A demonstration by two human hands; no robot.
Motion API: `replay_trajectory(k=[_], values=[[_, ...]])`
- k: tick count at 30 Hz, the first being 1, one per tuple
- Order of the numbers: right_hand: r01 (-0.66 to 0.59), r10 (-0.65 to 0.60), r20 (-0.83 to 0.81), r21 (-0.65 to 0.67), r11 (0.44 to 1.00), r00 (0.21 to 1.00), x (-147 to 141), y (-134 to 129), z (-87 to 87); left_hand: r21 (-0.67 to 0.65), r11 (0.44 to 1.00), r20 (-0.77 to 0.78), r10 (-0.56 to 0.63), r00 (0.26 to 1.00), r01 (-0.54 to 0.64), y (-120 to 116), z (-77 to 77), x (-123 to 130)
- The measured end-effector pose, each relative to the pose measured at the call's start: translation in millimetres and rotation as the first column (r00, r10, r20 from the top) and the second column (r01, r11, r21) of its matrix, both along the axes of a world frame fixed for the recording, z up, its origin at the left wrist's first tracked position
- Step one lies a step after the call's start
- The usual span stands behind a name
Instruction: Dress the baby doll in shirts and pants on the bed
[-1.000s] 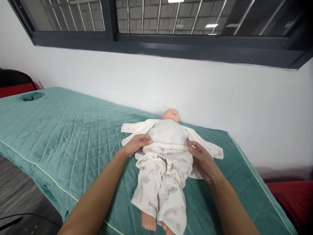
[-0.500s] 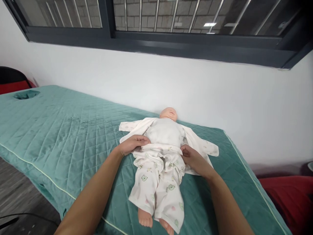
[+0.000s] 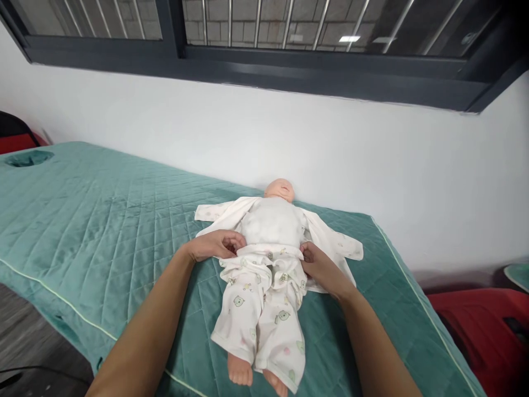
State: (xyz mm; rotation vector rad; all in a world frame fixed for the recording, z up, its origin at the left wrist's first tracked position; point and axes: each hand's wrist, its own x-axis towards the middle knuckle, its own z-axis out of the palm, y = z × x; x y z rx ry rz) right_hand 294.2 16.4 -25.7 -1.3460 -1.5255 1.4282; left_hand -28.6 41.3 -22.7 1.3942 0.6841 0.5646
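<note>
A baby doll [image 3: 280, 189] lies on its back, head toward the wall and bare feet toward me. White baby trousers [image 3: 264, 309] with small green animal prints cover its legs up to the waist. A white long-sleeved baby top [image 3: 330, 234] is spread open under the doll, sleeves out to both sides, baring the pale torso [image 3: 273, 220]. My left hand [image 3: 217, 244] has its fingers curled at the left end of the trousers' waistband. At the opposite end, my right hand [image 3: 322, 267] pinches the waistband.
The doll rests on a massage bed with a green quilted cover [image 3: 124, 231], which has a face hole [image 3: 28, 158] at its far left. A white wall [image 3: 372, 154] and a dark window frame [image 3: 289, 74] stand behind. A red object [image 3: 475, 331] is at the lower right.
My left hand has curled its fingers more at the waistband. My right hand keeps its place there. The whole view has shifted slightly; the doll and clothes lie the same.
</note>
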Motion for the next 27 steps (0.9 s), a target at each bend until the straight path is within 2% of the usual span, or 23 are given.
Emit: replay_trajectory(k=[4, 6, 8, 12, 14, 16, 18, 21, 23, 25, 27], values=[[-0.055, 0.054, -0.059, -0.018, 0.998, 0.997, 3.3, 0.5, -1.4, 0.021, 0.999, -0.099, 0.051, 0.994, -0.049, -1.2, 0.3, 2.5], [-0.042, 0.041, -0.040, -0.025, 0.999, 0.998, 2.5, 0.2, 0.2, 0.036, 0.995, -0.095, 0.091, 0.991, -0.088, -1.3, -2.9, 3.7], [-0.020, 0.020, 0.008, -0.026, 0.999, 1.000, 0.0, -0.4, 2.9, 0.023, 0.984, -0.069, 0.179, 0.981, -0.178, 0.0, -7.8, 6.0], [0.045, -0.045, 0.103, 0.001, 0.999, 0.994, -5.5, -0.2, 4.7, -0.009, 0.897, -0.004, 0.442, 0.897, -0.442, 5.0, -18.4, 15.5], [0.100, -0.103, 0.157, 0.028, 0.995, 0.982, -6.7, 1.0, 2.3, 0.057, 0.842, -0.010, 0.538, 0.843, -0.537, 6.9, -21.8, 21.5], [0.136, -0.149, 0.222, 0.072, 0.988, 0.964, -6.6, 3.0, -0.8, 0.179, 0.800, -0.064, 0.591, 0.804, -0.573, 8.2, -22.8, 26.6], [0.130, -0.159, 0.289, 0.116, 0.985, 0.944, -5.8, 6.3, -2.7, 0.324, 0.789, -0.158, 0.589, 0.792, -0.522, 10.4, -20.0, 29.8], [0.050, -0.088, 0.381, 0.107, 0.993, 0.920, -4.7, 15.4, -0.5, 0.451, 0.831, -0.369, 0.507, 0.779, -0.326, 17.8, -8.0, 31.0], [-0.023, 0.012, 0.399, 0.021, 1.000, 0.917, -4.1, 23.0, 4.3, 0.435, 0.873, -0.483, 0.433, 0.761, -0.221, 25.2, 3.3, 30.4], [-0.064, 0.091, 0.390, -0.082, 0.995, 0.916, -2.8, 28.9, 10.2, 0.377, 0.910, -0.542, 0.366, 0.757, -0.170, 32.0, 14.1, 29.8], [-0.089, 0.129, 0.366, -0.125, 0.988, 0.922, -0.3, 30.6, 15.4, 0.336, 0.932, -0.575, 0.315, 0.755, -0.133, 36.0, 21.0, 29.6]])
